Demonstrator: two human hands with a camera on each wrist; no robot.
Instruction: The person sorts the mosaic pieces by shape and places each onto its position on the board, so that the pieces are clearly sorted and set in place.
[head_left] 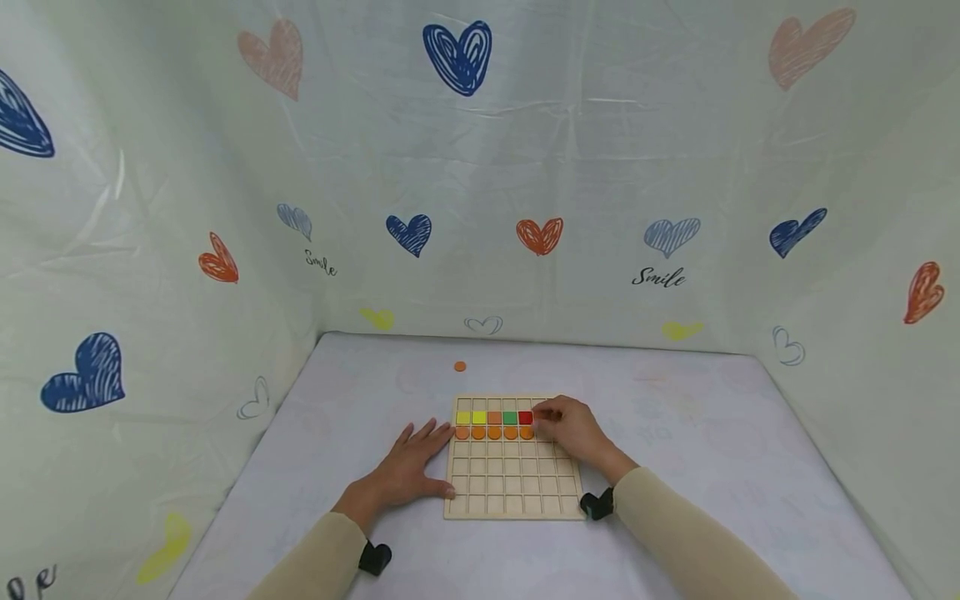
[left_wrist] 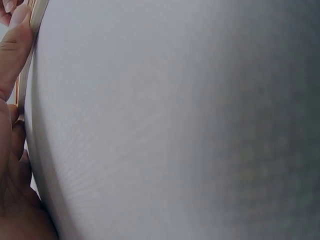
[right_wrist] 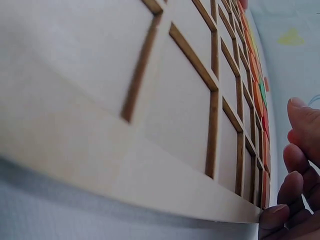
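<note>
A square wooden grid board [head_left: 514,503] lies on the table. In one row sit square tiles: two yellow, then orange, green [head_left: 510,417] and red [head_left: 526,417]. Below them runs a row of orange round pieces [head_left: 494,433]. My left hand [head_left: 405,467] rests at the board's left edge, fingers spread, thumb at the near left corner. Over the right ends of both rows is my right hand [head_left: 573,429], fingers bent and fingertips beside the red tile. I cannot tell whether it pinches a piece. The cells beneath it are hidden in the head view.
A single orange round piece [head_left: 460,366] lies on the white tabletop [head_left: 660,408] beyond the board. A white curtain [head_left: 525,150] printed with hearts encloses the table's back and sides. Black straps [head_left: 597,504] hang at both wrists.
</note>
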